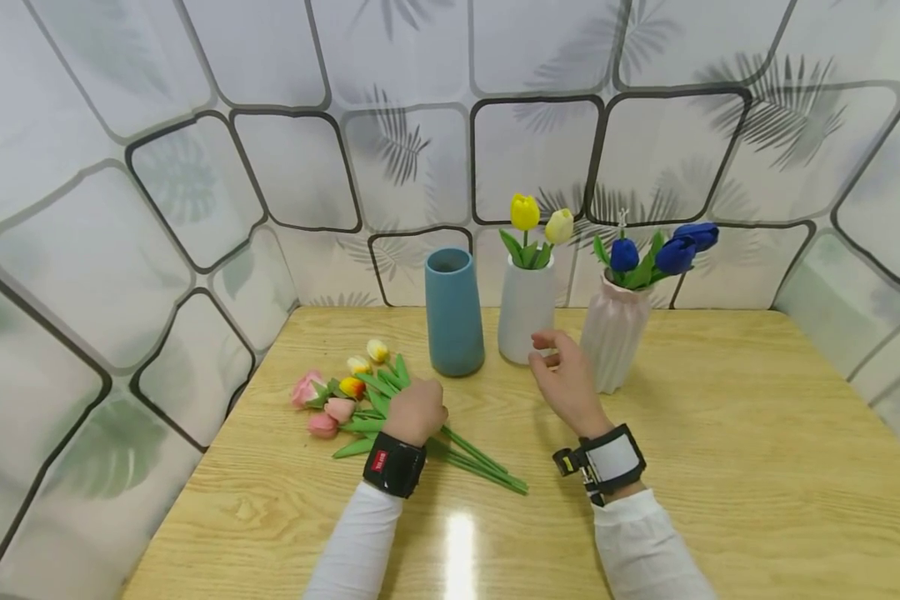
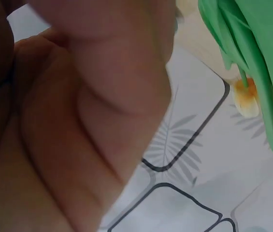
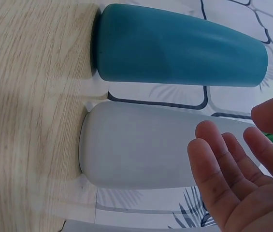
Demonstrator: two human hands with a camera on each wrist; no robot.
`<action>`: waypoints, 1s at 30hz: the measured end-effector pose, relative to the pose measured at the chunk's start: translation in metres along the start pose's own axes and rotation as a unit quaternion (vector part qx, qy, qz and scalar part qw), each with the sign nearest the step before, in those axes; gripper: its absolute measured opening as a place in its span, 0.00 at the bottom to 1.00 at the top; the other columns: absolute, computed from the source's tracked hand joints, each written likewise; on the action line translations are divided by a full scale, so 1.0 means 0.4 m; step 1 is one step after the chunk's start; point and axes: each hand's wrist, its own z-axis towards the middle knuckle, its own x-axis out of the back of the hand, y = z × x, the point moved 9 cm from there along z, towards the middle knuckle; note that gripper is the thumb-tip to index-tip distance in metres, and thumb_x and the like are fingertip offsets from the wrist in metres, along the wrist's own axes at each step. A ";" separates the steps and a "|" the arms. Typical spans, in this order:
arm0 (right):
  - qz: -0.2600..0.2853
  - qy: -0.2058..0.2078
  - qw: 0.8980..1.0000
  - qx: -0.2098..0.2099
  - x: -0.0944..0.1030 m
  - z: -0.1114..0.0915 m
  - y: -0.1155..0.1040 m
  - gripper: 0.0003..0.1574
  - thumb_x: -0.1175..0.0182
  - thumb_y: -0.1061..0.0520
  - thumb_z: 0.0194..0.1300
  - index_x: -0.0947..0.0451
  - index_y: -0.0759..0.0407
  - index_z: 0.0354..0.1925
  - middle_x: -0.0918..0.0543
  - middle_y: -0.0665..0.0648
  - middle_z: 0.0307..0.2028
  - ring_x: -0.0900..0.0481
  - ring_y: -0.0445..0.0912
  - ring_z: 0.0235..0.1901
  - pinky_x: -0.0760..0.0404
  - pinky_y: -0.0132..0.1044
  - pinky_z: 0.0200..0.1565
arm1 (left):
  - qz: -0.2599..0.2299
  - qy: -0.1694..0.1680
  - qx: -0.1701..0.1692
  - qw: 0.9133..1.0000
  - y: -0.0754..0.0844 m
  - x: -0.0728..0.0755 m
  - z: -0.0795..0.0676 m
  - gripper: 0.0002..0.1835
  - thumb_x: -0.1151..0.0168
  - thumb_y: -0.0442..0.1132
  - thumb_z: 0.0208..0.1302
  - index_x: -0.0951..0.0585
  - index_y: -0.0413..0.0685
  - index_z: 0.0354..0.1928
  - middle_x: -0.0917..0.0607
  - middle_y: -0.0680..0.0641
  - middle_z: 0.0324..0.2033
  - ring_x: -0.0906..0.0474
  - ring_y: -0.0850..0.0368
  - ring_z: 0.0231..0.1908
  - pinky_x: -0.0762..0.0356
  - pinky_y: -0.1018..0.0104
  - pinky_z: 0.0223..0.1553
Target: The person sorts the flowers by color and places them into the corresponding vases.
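Observation:
In the head view my left hand (image 1: 416,411) is at a bunch of artificial tulips (image 1: 342,410) lying on the table, its fingers curled on the green stems (image 1: 480,461). The flower heads are pink, orange-yellow and white-yellow and point left. Close by in the left wrist view are green leaves (image 2: 252,53); the fingertips and the exact grip are hidden. My right hand (image 1: 567,383) is empty, its fingers loosely bent, in front of a white vase (image 1: 525,308) with a yellow and a cream tulip (image 1: 560,226). Left of it stands an unfilled blue vase (image 1: 453,317).
A pale pink pleated vase (image 1: 617,333) holding blue tulips (image 1: 675,256) stands close beyond the right hand. The wooden table (image 1: 750,433) runs back to a patterned cloth wall (image 1: 412,167) behind the vases, with more cloth at both sides.

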 end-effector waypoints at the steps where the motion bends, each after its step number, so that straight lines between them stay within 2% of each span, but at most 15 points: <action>1: -0.001 0.000 1.000 0.002 0.000 0.000 0.000 0.16 0.45 0.62 0.66 0.26 0.64 0.52 0.20 0.63 0.46 0.22 0.52 0.34 0.23 0.42 0.35 | 0.002 -0.002 -0.001 1.000 0.003 -0.005 0.001 0.07 0.40 0.33 0.57 0.24 0.44 0.23 0.22 0.46 0.21 0.27 0.53 0.19 0.29 0.57 0.20; 8: -0.003 0.000 1.000 -0.004 0.000 0.001 0.008 0.16 0.45 0.61 0.66 0.25 0.66 0.51 0.20 0.62 0.45 0.22 0.51 0.34 0.24 0.41 0.35 | 0.008 -0.032 0.000 0.999 0.018 -0.032 0.004 0.05 0.38 0.34 0.55 0.22 0.44 0.24 0.20 0.46 0.22 0.26 0.55 0.20 0.29 0.58 0.20; 14: -0.010 -0.004 1.000 -0.006 -0.001 0.000 0.014 0.16 0.45 0.61 0.66 0.25 0.66 0.51 0.20 0.62 0.45 0.22 0.51 0.34 0.24 0.41 0.35 | 0.005 -0.029 -0.013 0.999 0.031 -0.035 0.008 0.04 0.40 0.32 0.57 0.21 0.43 0.25 0.19 0.45 0.24 0.26 0.55 0.22 0.27 0.59 0.22; 17: -0.014 -0.006 1.000 -0.008 -0.002 0.000 0.018 0.15 0.45 0.61 0.66 0.25 0.65 0.50 0.20 0.61 0.45 0.22 0.52 0.34 0.24 0.42 0.36 | -0.008 -0.025 -0.031 0.999 0.042 -0.035 0.010 0.05 0.43 0.30 0.59 0.21 0.41 0.27 0.19 0.44 0.25 0.25 0.54 0.23 0.27 0.60 0.23; 21: -0.020 -0.008 1.000 -0.007 -0.002 -0.001 0.016 0.15 0.45 0.61 0.66 0.24 0.65 0.50 0.20 0.61 0.45 0.21 0.52 0.35 0.24 0.41 0.36 | -0.003 -0.024 -0.069 0.997 0.056 -0.041 0.010 0.08 0.43 0.28 0.61 0.23 0.43 0.24 0.21 0.46 0.23 0.26 0.54 0.24 0.29 0.62 0.25; 25: -0.020 -0.010 1.000 -0.004 -0.001 -0.002 0.010 0.13 0.45 0.61 0.67 0.24 0.64 0.49 0.19 0.62 0.44 0.22 0.51 0.35 0.24 0.41 0.35 | 0.022 -0.004 -0.107 0.994 0.068 -0.044 0.014 0.13 0.41 0.32 0.62 0.26 0.47 0.20 0.21 0.47 0.22 0.24 0.54 0.25 0.29 0.63 0.25; 30: -0.018 -0.012 1.000 0.003 0.001 -0.004 0.005 0.12 0.45 0.60 0.67 0.23 0.62 0.47 0.19 0.62 0.43 0.21 0.50 0.34 0.23 0.41 0.34 | 0.034 0.020 -0.134 0.990 0.075 -0.047 0.022 0.13 0.39 0.36 0.62 0.27 0.48 0.21 0.21 0.48 0.22 0.22 0.53 0.26 0.28 0.62 0.24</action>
